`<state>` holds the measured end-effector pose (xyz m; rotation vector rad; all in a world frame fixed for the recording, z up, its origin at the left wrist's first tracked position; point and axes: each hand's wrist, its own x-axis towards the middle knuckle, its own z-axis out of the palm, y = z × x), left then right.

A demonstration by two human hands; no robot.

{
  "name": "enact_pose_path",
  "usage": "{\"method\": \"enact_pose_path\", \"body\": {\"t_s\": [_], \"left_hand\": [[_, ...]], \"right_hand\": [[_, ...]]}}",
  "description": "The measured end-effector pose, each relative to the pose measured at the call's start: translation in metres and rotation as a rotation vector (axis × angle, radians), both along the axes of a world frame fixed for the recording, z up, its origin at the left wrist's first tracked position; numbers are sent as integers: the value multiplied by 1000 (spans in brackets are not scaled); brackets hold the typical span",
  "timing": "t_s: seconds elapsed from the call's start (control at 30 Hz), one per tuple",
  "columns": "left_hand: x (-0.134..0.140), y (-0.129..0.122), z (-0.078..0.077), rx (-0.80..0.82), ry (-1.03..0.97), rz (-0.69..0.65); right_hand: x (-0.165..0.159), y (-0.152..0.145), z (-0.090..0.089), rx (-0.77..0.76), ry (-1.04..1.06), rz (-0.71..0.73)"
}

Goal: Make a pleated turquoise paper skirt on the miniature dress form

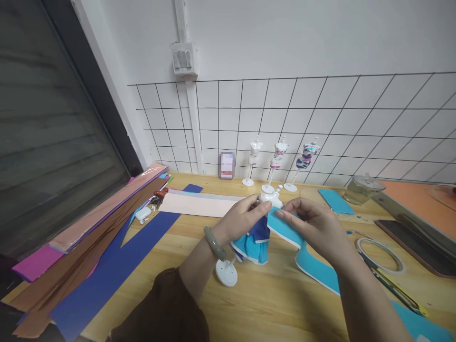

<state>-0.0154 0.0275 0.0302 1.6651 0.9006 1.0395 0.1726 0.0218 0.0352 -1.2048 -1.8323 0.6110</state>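
A small white dress form (pixel 271 199) tilts away from me over the table, its round base (pixel 226 273) raised towards me. It wears a bright blue ruffled skirt (pixel 253 250) with a dark blue layer (pixel 260 231) above. My left hand (pixel 242 216) closes round the form at its waist, thumb near the chest. Between the thumb and fingers of my right hand (pixel 315 223) is the end of a long bright blue paper strip (pixel 313 267) with a white edge. That end lies against the form's upper body. The strip trails down to the right, passing behind my right forearm.
Three small dress forms (pixel 279 154) stand by the wall grid, beside a phone (pixel 227 165). Coloured paper sheets (pixel 117 280) cover the left side. To the right are a tape roll (pixel 380 255), a yellow cutter (pixel 399 290), a dark tablet-like slab (pixel 413 244) and a glass pot (pixel 363 189).
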Motion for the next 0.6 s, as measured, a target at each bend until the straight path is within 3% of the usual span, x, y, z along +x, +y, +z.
{"method": "enact_pose_path", "body": {"t_s": [0.6], "left_hand": [[0, -2, 2, -6, 32, -11]], "right_hand": [[-2, -3, 1, -13, 19, 6]]}}
